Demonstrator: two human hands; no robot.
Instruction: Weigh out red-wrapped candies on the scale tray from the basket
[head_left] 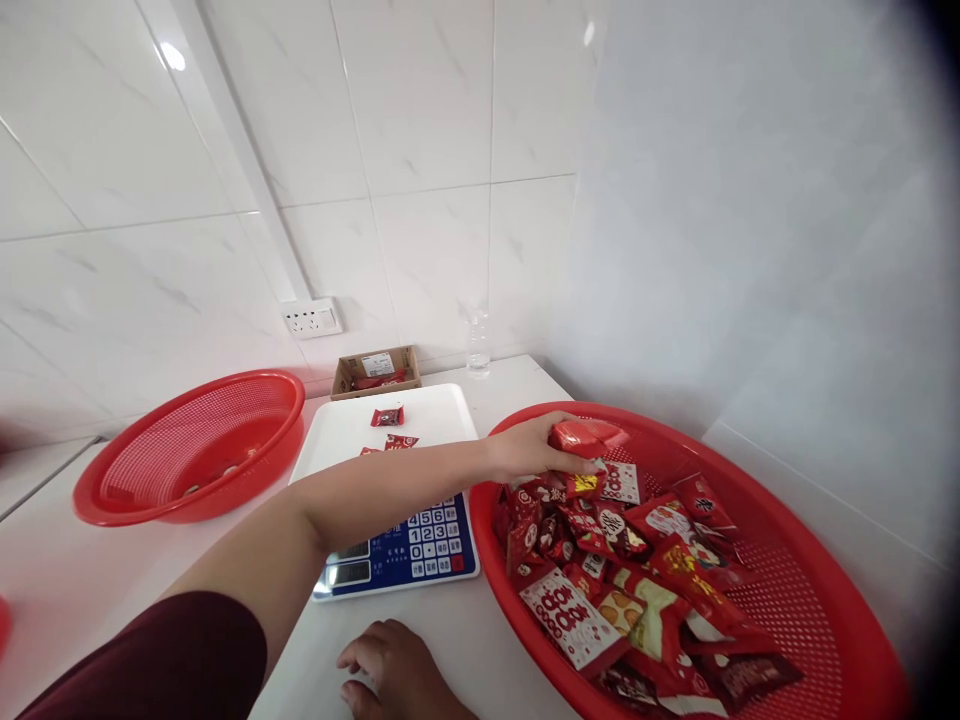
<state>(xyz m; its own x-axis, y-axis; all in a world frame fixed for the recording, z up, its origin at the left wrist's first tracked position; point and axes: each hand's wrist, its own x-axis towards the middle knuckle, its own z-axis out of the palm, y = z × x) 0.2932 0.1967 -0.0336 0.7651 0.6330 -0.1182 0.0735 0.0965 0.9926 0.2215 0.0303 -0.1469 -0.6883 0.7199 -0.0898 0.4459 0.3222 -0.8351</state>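
Observation:
My left hand [534, 447] reaches across the scale and over the rim of the right-hand red basket [817, 610]. Its fingers are closed on a shiny red snack packet [589, 437], held just above the pile. Beneath it lie many red-wrapped snacks [611, 525] and a white-and-red printed packet [570, 620]. Down on the white table, in front of the scale, my right hand [401, 668] rests with loosely curled fingers, a gap between them and nothing seen in it. The white and blue digital scale [442, 400] carries a small red-wrapped piece [388, 416] and other small packets, partly behind my left forearm.
Another red basket [187, 440] stands on the left, with a few small items at its bottom. Behind the scale are a cardboard box [376, 372] with red packets and a clear bottle [478, 345]. Tiled walls close off the back, with a socket [313, 318].

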